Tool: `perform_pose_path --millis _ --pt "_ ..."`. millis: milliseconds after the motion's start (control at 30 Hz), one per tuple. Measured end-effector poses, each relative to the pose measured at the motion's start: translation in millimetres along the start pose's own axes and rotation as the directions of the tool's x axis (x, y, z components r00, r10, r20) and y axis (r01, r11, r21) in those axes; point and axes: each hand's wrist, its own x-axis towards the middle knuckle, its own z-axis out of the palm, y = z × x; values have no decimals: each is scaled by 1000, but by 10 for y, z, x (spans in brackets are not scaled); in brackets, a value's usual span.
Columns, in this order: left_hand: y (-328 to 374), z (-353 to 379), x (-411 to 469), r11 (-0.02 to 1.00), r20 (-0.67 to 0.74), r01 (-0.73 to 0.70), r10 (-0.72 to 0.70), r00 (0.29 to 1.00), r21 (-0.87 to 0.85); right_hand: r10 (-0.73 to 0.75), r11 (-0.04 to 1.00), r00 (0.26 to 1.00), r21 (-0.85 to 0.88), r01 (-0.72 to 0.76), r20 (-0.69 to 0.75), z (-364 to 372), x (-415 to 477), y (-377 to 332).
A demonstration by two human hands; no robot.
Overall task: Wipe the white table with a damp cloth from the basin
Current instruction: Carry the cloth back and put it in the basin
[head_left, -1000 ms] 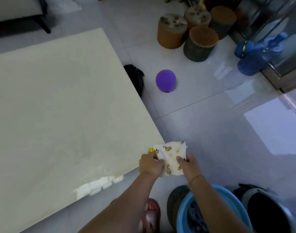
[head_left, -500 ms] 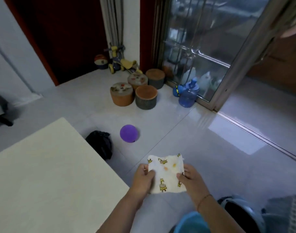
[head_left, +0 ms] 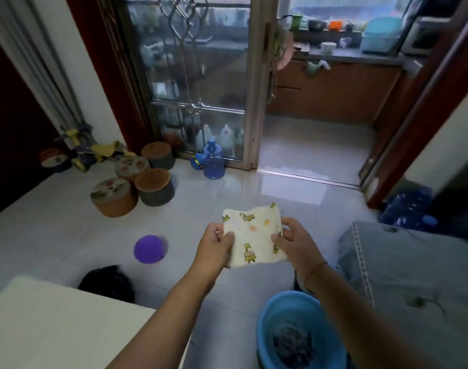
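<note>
I have the cloth (head_left: 254, 237) stretched between both hands, held out over the floor: my left hand (head_left: 215, 247) pinches its left edge, my right hand (head_left: 294, 243) grips the right. The blue basin (head_left: 264, 331) sits below my right forearm; the white table (head_left: 68, 328) lies low to the left. I judge this the unfolding step. I can't tell how damp it is. Next I'd swing left and lay it flat on the tabletop.

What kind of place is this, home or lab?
Most likely a lived-in home. A child's ride-on toy and a purple ball sit on the tiled floor, and a glass sliding door opens onto what looks like a kitchen counter.
</note>
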Motion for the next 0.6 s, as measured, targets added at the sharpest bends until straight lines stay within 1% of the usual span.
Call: perform_pose_path --millis 167,333,400,467,533,600 --pt "-66 573 -245 997 142 -61 54 988 45 25 995 989 100 -10 -146 -572 -509 275" --pt "-589 1293 -471 996 271 -61 41 962 64 107 990 959 120 -78 -261 -1149 -914 1007" --pt "-933 1550 -555 988 319 -92 49 947 123 143 988 953 93 -122 -266 -1342 -1045 1417" --pt "-1338 1788 -607 964 376 -151 59 925 220 174 985 952 51 -167 -250 -1497 -1146 1864" --pt "-1776 2000 -624 937 417 -171 30 908 305 207 977 949 -1 -213 -239 -1598 -1220 2315" --pt "-2249 2175 -602 905 425 -165 -19 905 392 241 965 948 -47 -256 -209 -1658 -1253 2760"
